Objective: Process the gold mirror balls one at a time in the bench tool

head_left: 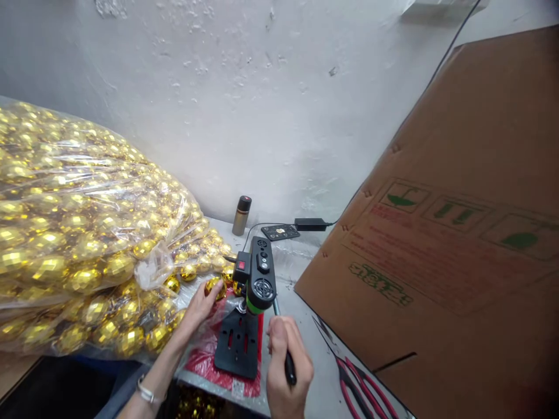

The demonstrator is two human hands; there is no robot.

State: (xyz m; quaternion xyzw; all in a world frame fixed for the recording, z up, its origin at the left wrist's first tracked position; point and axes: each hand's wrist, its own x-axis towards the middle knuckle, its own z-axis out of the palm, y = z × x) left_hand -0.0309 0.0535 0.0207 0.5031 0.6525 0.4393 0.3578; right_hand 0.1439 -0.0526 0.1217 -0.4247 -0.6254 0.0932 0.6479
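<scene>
My left hand (201,304) is closed around a shiny gold faceted ball (215,288), just left of a small black bench drill press (262,273). More gold balls lie behind that hand, partly hidden by the machine. My right hand (288,358) grips a lever with a black handle (290,368) at the machine's right side. The machine's slotted black base plate (237,343) rests on red plastic sheeting (203,364). The drill head hides the tool tip from view.
A large clear bag of gold balls (87,221) fills the left. A big cardboard box (437,233) leans at right, with red-handled scissors (362,387) beside it. Toward the wall stand a dark-capped bottle (241,215), a black power adapter (311,224) and a flat black plate (279,233).
</scene>
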